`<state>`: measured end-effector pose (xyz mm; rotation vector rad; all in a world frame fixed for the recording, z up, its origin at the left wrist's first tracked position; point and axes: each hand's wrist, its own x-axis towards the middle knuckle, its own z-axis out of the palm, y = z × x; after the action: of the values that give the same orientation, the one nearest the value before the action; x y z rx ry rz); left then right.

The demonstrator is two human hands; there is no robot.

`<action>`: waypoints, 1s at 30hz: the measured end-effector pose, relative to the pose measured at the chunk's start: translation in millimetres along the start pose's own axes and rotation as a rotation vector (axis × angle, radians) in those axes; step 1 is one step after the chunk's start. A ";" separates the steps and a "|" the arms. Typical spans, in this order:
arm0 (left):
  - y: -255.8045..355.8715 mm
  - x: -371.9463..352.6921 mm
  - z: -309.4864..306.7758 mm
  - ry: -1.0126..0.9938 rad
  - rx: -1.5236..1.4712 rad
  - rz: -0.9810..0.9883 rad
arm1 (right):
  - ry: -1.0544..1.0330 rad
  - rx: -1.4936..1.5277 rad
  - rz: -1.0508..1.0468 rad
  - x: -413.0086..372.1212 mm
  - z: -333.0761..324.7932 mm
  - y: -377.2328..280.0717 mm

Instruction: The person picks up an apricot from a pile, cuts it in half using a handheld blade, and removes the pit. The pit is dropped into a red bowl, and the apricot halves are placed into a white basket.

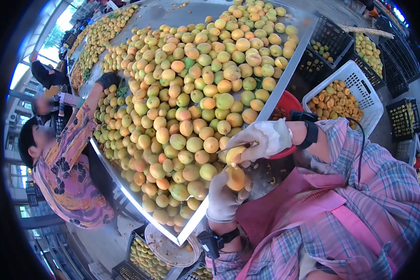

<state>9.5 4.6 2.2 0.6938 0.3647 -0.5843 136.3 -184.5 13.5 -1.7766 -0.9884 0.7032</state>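
Observation:
My gloved left hand [223, 199] is closed around an orange-yellow apricot piece [235, 178], just off the near edge of the table. Right above it, my gloved right hand [265, 139] grips a thin small knife [240, 146], its tip pointing left. A second, paler apricot piece [234, 156] sits at the right hand's fingertips, beside the blade. The two pieces nearly meet between my hands. Beyond them, a large heap of whole apricots [186, 102], green to orange, covers the metal-edged table [284, 98].
By my right arm stand a red basin [290, 100] and a white crate [374, 105] of apricot halves [336, 100]. Black crates [331, 35] stack beyond. A pale bowl [165, 247] lies below the table corner. A person [72, 179] reaches a dark-gloved hand [108, 80] onto the heap.

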 end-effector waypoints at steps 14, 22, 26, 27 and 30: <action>-27.6 -20.2 35.2 0.321 0.096 0.435 | 0.084 0.531 0.248 -47.2 -12.2 -76.0; -81.4 -14.0 91.9 -0.175 -0.059 0.202 | 0.076 0.619 0.314 -135.1 5.0 -78.7; -96.3 -13.6 142.0 -0.224 0.223 0.166 | 0.203 0.903 0.345 -188.5 2.6 -81.6; -105.3 -9.3 150.1 -0.179 0.244 0.174 | 0.281 0.944 0.350 -200.6 1.3 -84.3; -118.9 -12.6 165.4 0.004 0.485 0.196 | 0.550 0.926 0.331 -248.3 -14.6 -98.3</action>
<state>-53.0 -178.0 68.7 1.1823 0.1529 -0.4865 -8.9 -383.1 118.2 -1.1753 0.0482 0.6608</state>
